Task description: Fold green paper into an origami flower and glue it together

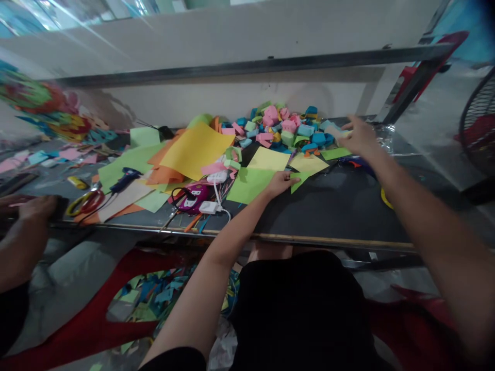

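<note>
My left hand (281, 184) rests on the table, thumb and fingers pinched on a small green paper piece (299, 181). Beneath and beside that hand lies a larger green sheet (247, 184). My right hand (360, 136) is raised at the right end of a heap of small folded paper pieces (288, 126), pink, blue, green and orange. Its fingers look apart, though blurred; a pale blue piece (331, 129) is at their tips, and I cannot tell whether they touch it. Pale yellow sheets (268, 159) lie between my hands and the heap.
A purple power strip (194, 199) with white plugs sits near the table's front edge. Left of it are scissors (87, 201), a glue gun (126, 179) and coloured sheets (197, 149). Another person's hand (38, 207) is at far left. A fan (479, 123) stands right.
</note>
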A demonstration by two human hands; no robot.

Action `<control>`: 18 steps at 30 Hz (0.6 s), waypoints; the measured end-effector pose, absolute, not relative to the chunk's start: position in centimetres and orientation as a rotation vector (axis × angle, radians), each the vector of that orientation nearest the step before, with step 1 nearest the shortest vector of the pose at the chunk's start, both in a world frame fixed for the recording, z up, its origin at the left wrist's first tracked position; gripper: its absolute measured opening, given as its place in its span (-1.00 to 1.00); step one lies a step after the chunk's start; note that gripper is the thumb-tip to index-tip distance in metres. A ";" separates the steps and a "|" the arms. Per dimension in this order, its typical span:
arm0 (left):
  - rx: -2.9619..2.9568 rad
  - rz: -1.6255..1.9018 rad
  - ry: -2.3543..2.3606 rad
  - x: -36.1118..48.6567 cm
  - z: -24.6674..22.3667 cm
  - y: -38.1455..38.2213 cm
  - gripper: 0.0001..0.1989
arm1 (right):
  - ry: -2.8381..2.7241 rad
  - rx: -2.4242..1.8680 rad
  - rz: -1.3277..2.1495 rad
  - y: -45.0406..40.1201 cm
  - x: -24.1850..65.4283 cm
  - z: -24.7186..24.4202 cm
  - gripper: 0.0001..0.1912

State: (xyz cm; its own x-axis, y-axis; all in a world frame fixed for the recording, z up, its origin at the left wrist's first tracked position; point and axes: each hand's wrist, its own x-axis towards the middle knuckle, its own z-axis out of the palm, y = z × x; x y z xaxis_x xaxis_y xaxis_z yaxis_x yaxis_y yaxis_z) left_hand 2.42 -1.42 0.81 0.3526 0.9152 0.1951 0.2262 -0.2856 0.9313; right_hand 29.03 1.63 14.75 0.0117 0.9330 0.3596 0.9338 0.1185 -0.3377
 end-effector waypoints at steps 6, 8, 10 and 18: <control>2.168 1.018 1.322 2.5 1.5 -2.8 -0.85 | -2.388 -1.352 0.249 -3.7 23.4 7.1 -0.71; 2.237 0.955 1.355 2.7 1.5 -3.0 -0.82 | -2.372 -1.435 0.164 -4.5 22.9 5.6 -0.76; 2.224 0.961 1.361 2.9 1.5 -3.0 -0.79 | -2.332 -1.444 0.222 -4.7 23.3 4.9 -0.75; 2.068 0.873 1.116 2.7 1.1 -2.0 -0.81 | -1.959 -1.349 0.630 -4.2 24.9 3.8 -0.63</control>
